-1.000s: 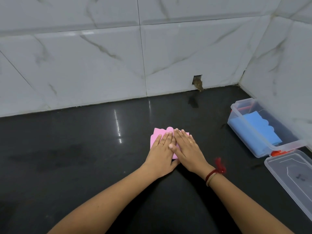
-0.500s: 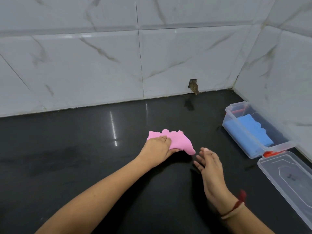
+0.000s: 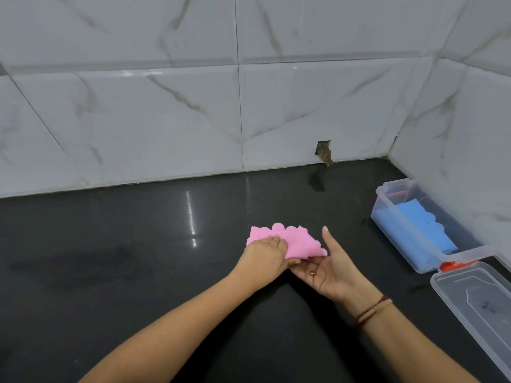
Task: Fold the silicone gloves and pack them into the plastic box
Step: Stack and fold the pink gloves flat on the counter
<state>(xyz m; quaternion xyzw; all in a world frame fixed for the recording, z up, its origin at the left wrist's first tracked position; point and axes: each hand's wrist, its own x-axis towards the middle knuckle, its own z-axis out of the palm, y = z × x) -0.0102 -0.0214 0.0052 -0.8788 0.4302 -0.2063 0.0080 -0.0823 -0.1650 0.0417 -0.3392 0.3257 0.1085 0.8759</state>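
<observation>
A folded pink silicone glove (image 3: 296,243) with a scalloped edge is lifted slightly off the black counter (image 3: 138,258) at centre. My left hand (image 3: 265,258) grips its left side, fingers over the top. My right hand (image 3: 330,268) is palm up with fingers spread, slid under the glove's right edge and touching it from below. A clear plastic box (image 3: 392,225) stands at the right by the side wall. A folded blue glove (image 3: 423,230) lies inside it.
The box's clear lid (image 3: 475,299) lies flat on the counter just in front of the box, with an orange clip (image 3: 453,265) between them. Marble tile walls close the back and right sides. A small hole (image 3: 324,152) breaks the back wall's base.
Both hands were pressing the pink glove flat. My left hand then picked it up, and my right hand turned palm up and came in under its right edge.
</observation>
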